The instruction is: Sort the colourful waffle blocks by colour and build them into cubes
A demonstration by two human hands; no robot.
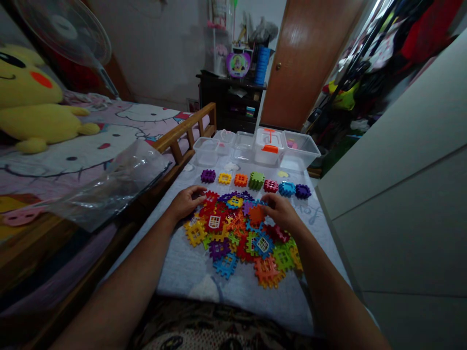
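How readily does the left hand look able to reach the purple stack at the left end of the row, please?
Yes, probably: the left hand is close by the purple stack, with cloth between them and nothing apparent in the way.

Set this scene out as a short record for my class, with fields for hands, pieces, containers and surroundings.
Left hand: beside a red piece; contact unclear
Right hand: at an orange piece; grip unclear
Pile: mixed-colour notched pieces, some with window grids
Row beyond pile: seven single-colour groups; left to right purple, yellow, orange, green, pinkish red, blue, dark purple
Containers behind row: clear boxes; a lidded box with orange handles
Surface: pale patterned cloth
Left side: bed, yellow plush toy, plastic bag
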